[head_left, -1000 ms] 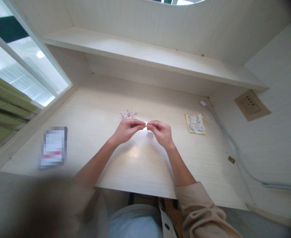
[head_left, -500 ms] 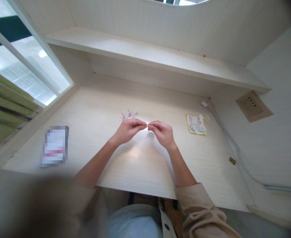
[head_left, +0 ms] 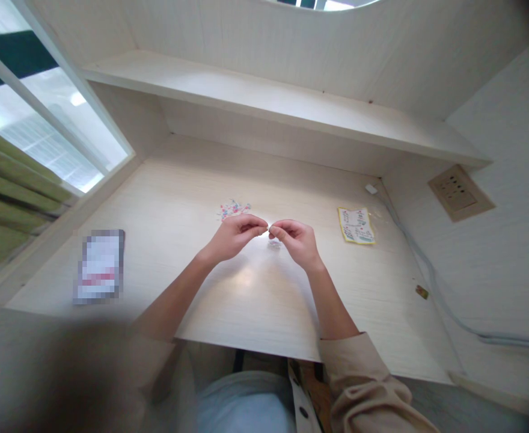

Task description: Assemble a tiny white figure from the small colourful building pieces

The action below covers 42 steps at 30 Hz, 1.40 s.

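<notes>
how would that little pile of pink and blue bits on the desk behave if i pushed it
The pile would probably scatter rather than slide as one, since its bits lie loosely with gaps between. Each is likely light, being tiny beside the left hand. They're too small here to judge rolling.

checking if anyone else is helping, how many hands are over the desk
2: the left hand, near the colourful pile, and the right hand, between that pile and the printed paper. No others show.
</notes>
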Tool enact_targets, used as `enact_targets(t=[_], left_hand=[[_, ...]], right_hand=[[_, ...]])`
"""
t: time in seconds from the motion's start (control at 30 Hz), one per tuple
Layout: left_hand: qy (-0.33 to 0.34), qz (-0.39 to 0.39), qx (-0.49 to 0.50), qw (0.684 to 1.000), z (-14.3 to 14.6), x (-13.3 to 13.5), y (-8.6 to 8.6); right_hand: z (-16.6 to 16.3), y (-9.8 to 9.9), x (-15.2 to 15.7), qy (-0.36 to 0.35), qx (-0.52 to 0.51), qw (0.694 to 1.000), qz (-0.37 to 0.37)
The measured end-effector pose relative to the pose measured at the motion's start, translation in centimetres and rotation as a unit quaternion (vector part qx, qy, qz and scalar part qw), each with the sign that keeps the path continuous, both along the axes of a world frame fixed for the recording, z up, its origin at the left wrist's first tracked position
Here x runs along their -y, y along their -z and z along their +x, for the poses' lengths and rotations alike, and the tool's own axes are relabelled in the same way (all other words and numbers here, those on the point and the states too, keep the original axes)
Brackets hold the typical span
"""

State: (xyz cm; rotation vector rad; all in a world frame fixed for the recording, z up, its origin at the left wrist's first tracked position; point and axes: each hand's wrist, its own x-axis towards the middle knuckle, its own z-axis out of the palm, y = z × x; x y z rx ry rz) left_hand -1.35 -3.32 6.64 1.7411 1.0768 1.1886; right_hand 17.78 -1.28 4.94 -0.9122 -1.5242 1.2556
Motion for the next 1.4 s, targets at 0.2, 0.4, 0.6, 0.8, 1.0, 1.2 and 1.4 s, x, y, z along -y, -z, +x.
enact_targets(t=[0.2,0.4,0.6,0.8,1.0,1.2,1.4], left_hand=[[0.003,-0.027,0.056,0.998,0.7,0.4,-0.2],[0.004,-0.019,0.058,0.998,0.7,0.2,-0.6],[0.018,0.005,0.037,0.999,0.7,0.4,-0.5],[0.003,0.098,-0.076,0.992,0.8,0.9,-1.3],[-0.009,0.130,-0.096,0.987,0.5,0.6,-1.0],[-0.005,0.141,-0.104,0.985,0.3,0.6,-1.1],[0.020,0.167,-0.177,0.970,0.1,0.7,-1.7]], right_hand=[[-0.2,0.3,-0.2,0.012,-0.026,0.999,-0.033],[-0.2,0.6,-0.2,0.009,-0.033,0.999,-0.040],[-0.1,0.2,-0.1,0.001,-0.027,0.999,-0.034],[-0.1,0.0,0.0,0.001,-0.027,0.999,-0.041],[-0.1,-0.3,0.2,-0.007,-0.003,1.000,-0.028],[0.2,-0.9,0.4,-0.027,0.034,0.999,0.002],[0.8,-1.3,0.4,-0.057,0.095,0.993,0.035]])
